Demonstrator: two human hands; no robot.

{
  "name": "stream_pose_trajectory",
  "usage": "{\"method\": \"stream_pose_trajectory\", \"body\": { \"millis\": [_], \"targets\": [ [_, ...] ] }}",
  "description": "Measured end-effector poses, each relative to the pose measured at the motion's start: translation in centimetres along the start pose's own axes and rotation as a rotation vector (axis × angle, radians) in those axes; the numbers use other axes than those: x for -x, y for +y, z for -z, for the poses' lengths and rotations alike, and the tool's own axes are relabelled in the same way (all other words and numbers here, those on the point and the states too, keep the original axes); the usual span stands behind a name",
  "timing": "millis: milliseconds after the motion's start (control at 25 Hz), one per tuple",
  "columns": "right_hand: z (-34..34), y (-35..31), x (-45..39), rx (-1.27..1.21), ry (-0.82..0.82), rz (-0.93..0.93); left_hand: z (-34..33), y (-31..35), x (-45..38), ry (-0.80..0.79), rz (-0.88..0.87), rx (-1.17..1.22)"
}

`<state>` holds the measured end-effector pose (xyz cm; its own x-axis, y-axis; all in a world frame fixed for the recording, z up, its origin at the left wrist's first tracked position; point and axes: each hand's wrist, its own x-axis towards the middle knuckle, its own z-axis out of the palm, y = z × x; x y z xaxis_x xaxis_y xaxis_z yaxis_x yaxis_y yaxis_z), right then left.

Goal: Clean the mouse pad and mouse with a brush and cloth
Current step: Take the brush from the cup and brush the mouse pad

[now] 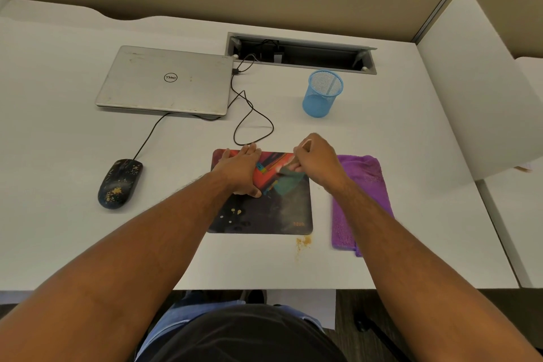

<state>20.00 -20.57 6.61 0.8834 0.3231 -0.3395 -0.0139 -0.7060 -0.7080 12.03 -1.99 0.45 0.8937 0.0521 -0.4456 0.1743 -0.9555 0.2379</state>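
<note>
Left hand [239, 169], fingers straight, pressed flat on the far left part of the mouse pad [261, 209], steadying it. Right hand [316, 160] curled round a brush [286, 169], its blurred head on the pad's far right area. Pad lies at the desk's [73, 229] near edge, long axis left to right, logo corner nearest the person. Judged early: yellowish specks remain on the pad's near half, crumbs lie just off its near right corner, and the mouse [120, 184], well to the left and nose pointing away, is still soiled. Purple cloth [363, 200] lies unused just right of the pad
</note>
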Motion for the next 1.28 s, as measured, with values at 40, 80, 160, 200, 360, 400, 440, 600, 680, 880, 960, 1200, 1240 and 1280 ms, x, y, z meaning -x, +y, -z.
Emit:
{"method": "stream_pose_trajectory", "body": {
  "millis": [40,80,160,200,360,400,440,600,680,880,960,1200,1240,1280],
  "targets": [
    [0.0,-0.1,0.0,0.017,-0.033,0.01,0.0,0.0,0.0,0.004,0.0,0.001],
    [0.1,-0.3,0.0,-0.01,-0.018,0.029,0.0,-0.1,0.0,0.005,-0.001,-0.001],
    [0.2,-0.7,-0.1,-0.112,0.087,0.061,0.0,-0.1,0.0,0.006,-0.001,-0.001],
    [0.2,-0.7,0.0,-0.124,0.102,0.061,0.0,-0.1,0.0,0.004,0.001,0.0],
    [-0.3,-0.2,0.4,-0.004,-0.132,0.034,0.0,0.0,0.0,-0.001,0.004,0.0],
    [-0.4,-0.1,0.5,-0.011,-0.134,0.052,0.0,0.0,0.1,-0.002,0.004,-0.003],
    [-0.4,-0.2,0.7,-0.043,-0.077,0.076,0.0,0.0,0.1,0.0,0.003,-0.005],
    [-0.5,0.4,1.3,-0.047,0.003,0.083,0.1,0.0,0.1,-0.006,0.009,-0.011],
    [-0.4,0.6,1.2,0.034,-0.142,0.08,0.1,0.1,0.2,-0.012,0.014,-0.012],
    [0.4,0.5,0.9,-0.083,0.013,0.095,0.3,0.2,0.2,-0.011,0.008,-0.005],
    [0.5,0.8,1.0,0.012,-0.1,0.081,0.2,0.2,0.2,-0.015,0.007,-0.007],
    [3.0,2.2,1.1,-0.04,0.086,0.088,0.2,0.1,0.1,-0.013,0.006,-0.009],
    [3.2,2.6,1.3,-0.024,0.081,0.07,0.2,0.1,0.1,-0.019,0.008,-0.01],
    [3.3,3.1,1.4,0.011,0.024,0.043,0.2,0.1,0.1,-0.023,0.008,-0.009]
  ]
}}
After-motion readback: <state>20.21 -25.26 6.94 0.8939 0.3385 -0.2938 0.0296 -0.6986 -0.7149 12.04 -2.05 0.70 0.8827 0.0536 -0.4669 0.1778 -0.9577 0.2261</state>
